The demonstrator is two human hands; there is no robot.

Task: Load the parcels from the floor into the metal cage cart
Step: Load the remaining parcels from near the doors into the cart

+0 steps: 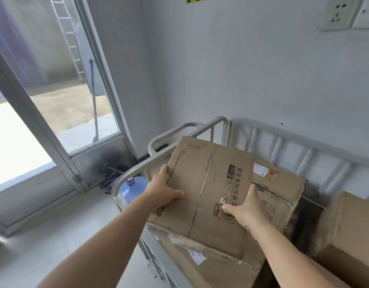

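A: Head view, item one?
B: Box (208, 188), brown card, printed top, held tilted over the cart (135, 169). It sits at the picture's six o'clock, above the cart's near-left corner, and overlaps a second box (283, 183) at its three o'clock and a third (210, 265) beneath at six.

A: Hands?
B: Left hand (161, 189) at the box's nine o'clock edge, fingers wrapped under the side, thumb flat on top: gripping the box. Right hand (245, 210) at its four o'clock, thumb pressed on the top face, fingers curled over the right edge: also gripping the box.

A: Other stock?
B: A fourth box (350, 231) at the cart's three o'clock, apart from the rest across a dark gap. Blue water jug (133, 188) just outside the rail at nine o'clock. Glass door (54, 121) at ten, wall socket (339, 13) at one.

A: Handling note for this step?
B: Judged as placement, not yet released. Level the box first, then lower it squarely onto the boxes beneath, so its weight is shared. Keep the nine o'clock side inside the rail; the left fingers could be pinched against it. Draw the under-fingers out only once it rests. The card looks worn and creased, so support it from below, not by the flaps.
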